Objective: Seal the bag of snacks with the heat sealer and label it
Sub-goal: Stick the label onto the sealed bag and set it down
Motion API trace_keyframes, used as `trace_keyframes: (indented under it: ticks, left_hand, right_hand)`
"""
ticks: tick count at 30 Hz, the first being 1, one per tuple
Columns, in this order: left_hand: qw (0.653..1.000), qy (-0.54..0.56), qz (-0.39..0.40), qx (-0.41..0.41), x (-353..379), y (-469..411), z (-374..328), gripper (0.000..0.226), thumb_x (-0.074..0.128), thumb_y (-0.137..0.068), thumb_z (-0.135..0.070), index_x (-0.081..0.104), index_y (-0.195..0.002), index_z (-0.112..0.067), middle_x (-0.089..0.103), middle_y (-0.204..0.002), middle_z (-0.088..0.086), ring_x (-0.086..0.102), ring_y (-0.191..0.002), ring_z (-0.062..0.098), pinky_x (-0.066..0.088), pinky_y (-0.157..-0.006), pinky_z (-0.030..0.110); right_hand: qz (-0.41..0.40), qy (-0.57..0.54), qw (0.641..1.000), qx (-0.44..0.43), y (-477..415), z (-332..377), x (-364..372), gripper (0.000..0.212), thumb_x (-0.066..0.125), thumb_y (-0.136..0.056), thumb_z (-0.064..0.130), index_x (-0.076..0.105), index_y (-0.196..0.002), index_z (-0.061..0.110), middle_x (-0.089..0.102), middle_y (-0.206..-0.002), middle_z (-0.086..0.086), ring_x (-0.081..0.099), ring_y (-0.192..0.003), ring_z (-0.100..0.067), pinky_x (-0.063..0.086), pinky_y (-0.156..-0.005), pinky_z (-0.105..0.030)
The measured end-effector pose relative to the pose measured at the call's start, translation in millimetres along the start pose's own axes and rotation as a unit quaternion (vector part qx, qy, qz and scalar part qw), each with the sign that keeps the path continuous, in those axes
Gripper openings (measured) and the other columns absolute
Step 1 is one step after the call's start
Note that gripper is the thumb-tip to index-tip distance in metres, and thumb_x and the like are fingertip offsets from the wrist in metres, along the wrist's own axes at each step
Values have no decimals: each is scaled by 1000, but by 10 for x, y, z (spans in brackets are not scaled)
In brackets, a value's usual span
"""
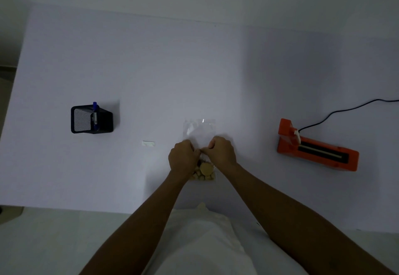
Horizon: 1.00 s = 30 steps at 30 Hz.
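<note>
A clear plastic bag (199, 131) lies flat on the white table (151, 69), its open end pointing away from me. Tan snack pieces (204, 172) sit at its near end. My left hand (183, 157) and my right hand (222, 152) meet over the bag's middle, fingers curled and pinching something small between them on the bag; I cannot make out what it is. An orange heat sealer (316, 148) lies to the right with its black cord (345, 110) running off the right edge. A small white label strip (149, 143) lies left of the bag.
A black mesh pen holder (90, 119) with a blue pen (95, 112) stands at the left. The table's near edge runs just in front of my white-clothed torso.
</note>
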<state>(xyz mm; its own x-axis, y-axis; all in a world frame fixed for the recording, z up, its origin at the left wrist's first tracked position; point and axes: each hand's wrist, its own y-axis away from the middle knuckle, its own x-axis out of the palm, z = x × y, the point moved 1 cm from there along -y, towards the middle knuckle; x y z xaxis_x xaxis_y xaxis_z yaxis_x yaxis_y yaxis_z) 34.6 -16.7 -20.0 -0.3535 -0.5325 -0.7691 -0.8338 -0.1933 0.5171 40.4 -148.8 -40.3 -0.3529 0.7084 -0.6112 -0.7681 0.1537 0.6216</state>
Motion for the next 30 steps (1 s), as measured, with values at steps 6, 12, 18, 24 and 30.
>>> trace_keyframes:
  ticks: [6, 12, 18, 24, 30]
  left_hand:
    - [1000, 17, -5, -25, -25, -17, 190, 33, 69, -79, -47, 60, -79, -15, 67, -76, 2, 65, -70, 23, 53, -64, 33]
    - [999, 37, -17, -33, -29, 72, 445, 29, 61, -87, -44, 56, -82, -16, 64, -75, 0, 62, -71, 22, 49, -65, 32]
    - [991, 129, -13, -46, 48, 137, 507, 20, 66, -88, -31, 60, -86, -12, 63, -77, -1, 63, -75, 21, 47, -66, 29]
    - [987, 151, -37, -28, -90, -71, 320, 14, 63, -89, -22, 63, -90, -8, 69, -87, 8, 63, -83, 26, 42, -68, 27]
    - [988, 142, -52, -9, -367, -616, 11, 16, 62, -88, -20, 63, -94, -5, 70, -100, 14, 62, -98, 33, 38, -74, 28]
  right_hand:
    - [-19, -16, 1000, 18, 41, -125, -76, 29, 79, -75, 35, 58, -73, 15, 62, -70, 2, 59, -62, -15, 46, -56, -29]
    - [-17, -33, 999, 18, 162, -370, -136, 27, 72, -81, 34, 62, -73, 11, 66, -68, -1, 63, -63, -18, 50, -60, -31]
    - [23, -127, 992, 9, 264, -493, -46, 14, 75, -82, 23, 70, -78, 10, 72, -68, -7, 71, -60, -20, 59, -58, -36]
    - [9, -195, 980, 27, 143, -308, -117, 8, 74, -83, 9, 71, -81, 3, 71, -70, -17, 65, -57, -24, 55, -49, -31]
    - [-2, -238, 970, 43, -274, 116, -350, 7, 73, -80, 4, 67, -76, 7, 66, -70, -17, 61, -52, -22, 50, -46, -28]
